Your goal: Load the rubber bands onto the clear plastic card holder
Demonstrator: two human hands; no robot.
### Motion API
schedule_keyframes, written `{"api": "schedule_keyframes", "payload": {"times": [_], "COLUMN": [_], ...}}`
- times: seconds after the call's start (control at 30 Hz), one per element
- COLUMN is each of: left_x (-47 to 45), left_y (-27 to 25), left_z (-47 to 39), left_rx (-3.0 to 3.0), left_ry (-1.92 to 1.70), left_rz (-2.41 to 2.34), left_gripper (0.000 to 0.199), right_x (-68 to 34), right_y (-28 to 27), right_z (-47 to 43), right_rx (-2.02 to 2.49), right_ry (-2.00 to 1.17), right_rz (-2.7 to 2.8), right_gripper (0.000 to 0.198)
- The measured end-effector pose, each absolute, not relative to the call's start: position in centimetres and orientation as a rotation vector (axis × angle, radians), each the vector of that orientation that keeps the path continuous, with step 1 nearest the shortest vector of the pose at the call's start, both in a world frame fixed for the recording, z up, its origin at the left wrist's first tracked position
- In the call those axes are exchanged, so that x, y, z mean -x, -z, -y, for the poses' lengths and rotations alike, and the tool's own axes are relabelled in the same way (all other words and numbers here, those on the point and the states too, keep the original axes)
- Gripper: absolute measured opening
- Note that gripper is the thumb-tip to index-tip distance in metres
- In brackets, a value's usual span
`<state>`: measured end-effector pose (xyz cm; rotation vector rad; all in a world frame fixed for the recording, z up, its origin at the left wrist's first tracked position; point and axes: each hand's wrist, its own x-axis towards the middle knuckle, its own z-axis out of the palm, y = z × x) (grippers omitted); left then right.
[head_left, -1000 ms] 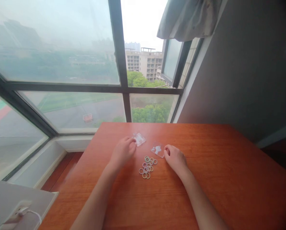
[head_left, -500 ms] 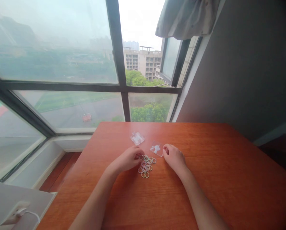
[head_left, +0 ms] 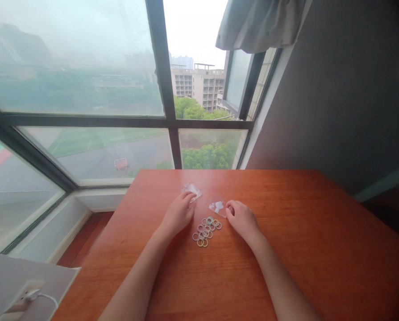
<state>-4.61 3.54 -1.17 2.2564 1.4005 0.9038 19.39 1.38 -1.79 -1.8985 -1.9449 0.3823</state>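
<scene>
Several small pale rings [head_left: 206,232] lie in a loose cluster on the wooden table, some overlapping. Beyond them rest two small clear plastic packets with white markings, a left packet [head_left: 196,191] and a right packet [head_left: 217,206]. My left hand [head_left: 179,214] has its bent fingers together over the near edge of the left packet; what they hold, if anything, is hidden. At the right packet's right edge, my right hand [head_left: 243,219] is closed, thumb and fingertips together. Whether it pinches that edge or something small I cannot make out.
The reddish-brown table [head_left: 306,249] reaches to the window frame [head_left: 126,121]. A grey curtain [head_left: 258,26] hangs above the open pane. At the lower left, a white plug with a cable [head_left: 34,295] sits in a wall socket.
My left hand has moved from the rings' left edge up and away to the left packet. The upper rings have shifted slightly right. My right hand has barely moved.
</scene>
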Motion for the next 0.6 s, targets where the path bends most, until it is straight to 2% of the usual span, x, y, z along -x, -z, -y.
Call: {"api": "schedule_keyframes", "payload": {"times": [0.13, 0.43, 0.6], "left_x": [4.9, 5.3, 5.4], "left_y": [1.4, -0.4, -0.9], "left_z": [-3.7, -3.3, -3.3], "left_rx": [-2.377, -2.34, -2.352], "left_ry": [-0.831, -0.66, -0.595], "left_rz": [-1.432, -1.397, -1.3], "left_gripper": [0.035, 0.011, 0.013], "right_x": [-19.3, -19.0, -18.9], "right_y": [2.0, 2.2, 1.8], "right_z": [-1.4, -1.3, -1.2], "right_rx": [1.845, 1.688, 1.701], "right_ry": [-0.397, -0.455, -0.429], "right_rz": [1.943, 1.961, 2.018], "right_gripper": [0.013, 0.018, 0.022]}}
